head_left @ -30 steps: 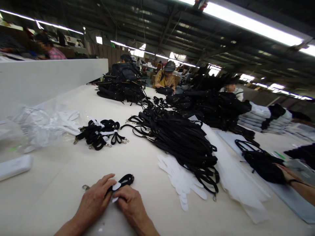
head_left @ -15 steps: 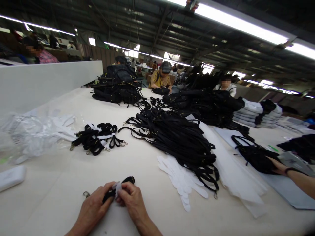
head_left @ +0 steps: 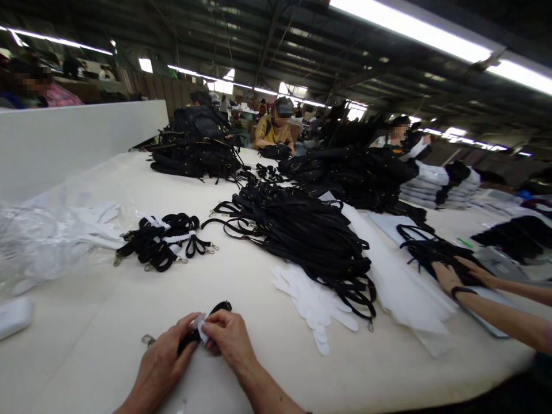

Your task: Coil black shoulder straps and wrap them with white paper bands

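A folded black strap [head_left: 220, 307] lies between my two hands near the front of the table, with a metal clasp [head_left: 148, 340] sticking out at its left. My left hand [head_left: 166, 353] is closed around the strap's middle. With its fingertips pinched, my right hand [head_left: 228, 339] grips a small white strip [head_left: 201, 329] that passes around the strap. The strip's far end is hidden by my fingers. Loose white strips [head_left: 313, 305] lie fanned out to the right of my hands.
Bundled straps [head_left: 160, 241] lie left, beside clear plastic [head_left: 38, 236]. A large pile of black straps [head_left: 302, 230] fills the middle. At right, another person's hands [head_left: 448, 276] touch a black bag [head_left: 425, 247]. Black bags [head_left: 198, 144] are stacked behind.
The view has shifted slightly, moving the scene left. My hands keep their hold on the strap and strip. At the right, the other person's second hand has come onto the black bag.
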A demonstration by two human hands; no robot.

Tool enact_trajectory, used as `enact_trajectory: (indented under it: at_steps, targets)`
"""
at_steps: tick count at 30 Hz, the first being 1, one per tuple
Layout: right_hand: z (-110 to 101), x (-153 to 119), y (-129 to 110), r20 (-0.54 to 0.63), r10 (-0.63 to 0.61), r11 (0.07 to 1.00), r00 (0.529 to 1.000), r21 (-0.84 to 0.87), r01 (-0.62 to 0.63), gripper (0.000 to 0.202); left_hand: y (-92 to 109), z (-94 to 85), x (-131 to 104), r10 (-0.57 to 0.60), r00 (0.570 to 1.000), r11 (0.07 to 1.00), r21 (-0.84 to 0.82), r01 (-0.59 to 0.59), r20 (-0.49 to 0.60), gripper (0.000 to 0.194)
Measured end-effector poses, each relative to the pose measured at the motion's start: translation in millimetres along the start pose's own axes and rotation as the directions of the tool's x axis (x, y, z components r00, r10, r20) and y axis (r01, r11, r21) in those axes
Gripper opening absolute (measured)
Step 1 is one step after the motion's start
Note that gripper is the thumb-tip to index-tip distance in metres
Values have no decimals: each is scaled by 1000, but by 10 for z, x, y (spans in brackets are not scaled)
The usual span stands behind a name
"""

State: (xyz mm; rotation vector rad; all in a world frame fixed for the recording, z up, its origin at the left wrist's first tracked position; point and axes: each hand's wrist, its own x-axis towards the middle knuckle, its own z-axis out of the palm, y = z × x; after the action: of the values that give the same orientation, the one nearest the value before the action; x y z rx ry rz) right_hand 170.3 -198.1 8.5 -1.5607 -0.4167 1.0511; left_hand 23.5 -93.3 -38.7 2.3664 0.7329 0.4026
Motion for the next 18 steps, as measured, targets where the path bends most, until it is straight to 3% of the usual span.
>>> enact_trajectory:
  at_steps: [18]
  targets:
    - [-22,20,16,-23,-23,997,999,-80,22,13,-6,29,-26,39,999,999,37,-38,-28,44]
